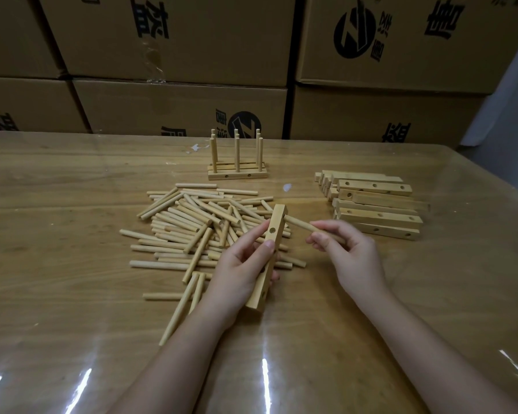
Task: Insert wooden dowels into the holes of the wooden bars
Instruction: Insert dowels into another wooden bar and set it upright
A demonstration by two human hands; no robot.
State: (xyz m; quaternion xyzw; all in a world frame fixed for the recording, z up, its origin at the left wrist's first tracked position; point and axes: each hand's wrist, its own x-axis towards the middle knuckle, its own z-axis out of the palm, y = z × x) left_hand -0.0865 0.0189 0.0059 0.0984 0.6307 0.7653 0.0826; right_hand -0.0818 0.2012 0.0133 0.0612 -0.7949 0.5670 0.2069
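1. Head view: the left grip (240,273) is clasping a wooden bar (277,218) around its middle, tilted above the bench (72,294) by the loose dowel pile (198,222).
2. The right grip (350,255) is pinching a dowel (299,224) at its rear end, with the tip meeting the bar's far end; how deep it is sitting is unclear.
3. Both pieces are probably handling light, stiff and smooth, so gripping nearer the tip should be steadying the push.

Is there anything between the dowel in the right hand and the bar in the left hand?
Nothing visible. The dowel in the right hand meets the right side of the bar near its upper end; the left hand grips the bar lower down, away from that spot. The hole there is hidden.
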